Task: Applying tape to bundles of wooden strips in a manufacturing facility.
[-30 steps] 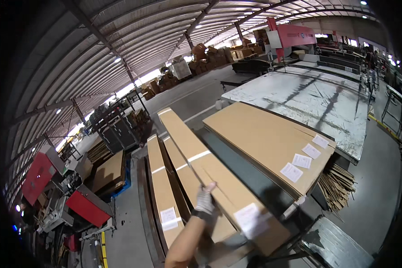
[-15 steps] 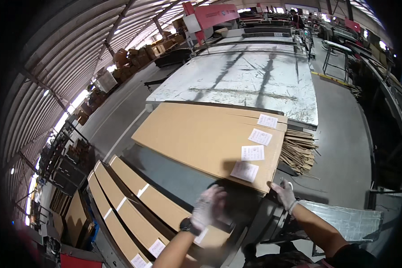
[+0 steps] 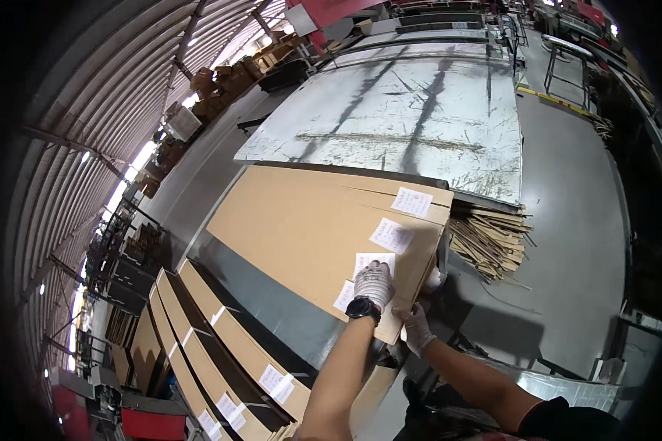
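Note:
Long brown cardboard sheets (image 3: 301, 220) lie on a dark bench in front of me, bearing several white printed labels (image 3: 392, 235) toward their right end. My left hand (image 3: 376, 284), in a striped pale glove with a black watch at the wrist, rests on top with its fingers stretched forward. It partly covers one label and touches another. My right hand (image 3: 418, 331), also gloved, is closed at the near right corner of the cardboard, thumb by the edge. Its other fingers are partly hidden.
Strapped bundles of long cardboard (image 3: 232, 331) stand at the lower left. Beyond the sheets lies a scuffed white table (image 3: 434, 110). Thin cardboard strips (image 3: 489, 239) are piled off the right end. A silvery foil-like surface (image 3: 566, 389) is at the lower right.
My left hand has moved from above the strapped bundles up onto the labelled cardboard. My right hand has shifted left along with the cardboard corner in view and closed on it.

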`<state>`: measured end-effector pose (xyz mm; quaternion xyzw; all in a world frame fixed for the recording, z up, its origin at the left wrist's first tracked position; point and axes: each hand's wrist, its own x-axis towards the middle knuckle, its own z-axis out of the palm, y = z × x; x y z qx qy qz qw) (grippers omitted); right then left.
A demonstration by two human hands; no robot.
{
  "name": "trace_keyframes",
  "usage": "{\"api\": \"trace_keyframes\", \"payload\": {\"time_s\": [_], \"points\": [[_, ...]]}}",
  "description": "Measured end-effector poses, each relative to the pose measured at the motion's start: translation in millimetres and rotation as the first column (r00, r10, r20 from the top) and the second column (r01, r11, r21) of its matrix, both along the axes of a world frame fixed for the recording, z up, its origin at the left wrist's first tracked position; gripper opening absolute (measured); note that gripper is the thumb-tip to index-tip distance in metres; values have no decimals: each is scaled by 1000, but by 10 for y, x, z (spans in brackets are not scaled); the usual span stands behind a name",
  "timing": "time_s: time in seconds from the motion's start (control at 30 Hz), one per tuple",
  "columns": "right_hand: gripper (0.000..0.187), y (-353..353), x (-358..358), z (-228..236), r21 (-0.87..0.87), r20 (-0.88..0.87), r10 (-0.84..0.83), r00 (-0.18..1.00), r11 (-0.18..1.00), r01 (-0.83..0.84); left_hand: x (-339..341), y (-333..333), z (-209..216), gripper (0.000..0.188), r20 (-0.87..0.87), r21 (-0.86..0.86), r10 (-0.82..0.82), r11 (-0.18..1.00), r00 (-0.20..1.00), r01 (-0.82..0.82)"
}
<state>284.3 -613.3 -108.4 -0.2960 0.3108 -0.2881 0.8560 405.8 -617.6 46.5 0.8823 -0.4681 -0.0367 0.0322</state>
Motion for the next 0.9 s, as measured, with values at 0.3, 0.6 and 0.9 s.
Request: {"api": "trace_keyframes", "payload": {"time_s": [0.3, 0.6, 0.9], "points": [[56, -161, -642, 1050, -63, -240, 484, 842, 857, -511, -869, 1340, -415, 93, -301, -429, 779, 404, 550, -808], [51, -1229, -306, 1097, -12, -275, 935, -222, -234, -972, -1436, 1392, -415, 36, -979, -6, -203, 164, -28, -986], [43, -1148, -774, 1966, -189, -982, 132, 135, -722, -666, -1882, 1344, -172, 108, -826, -424, 313, 205, 469, -882]]}}
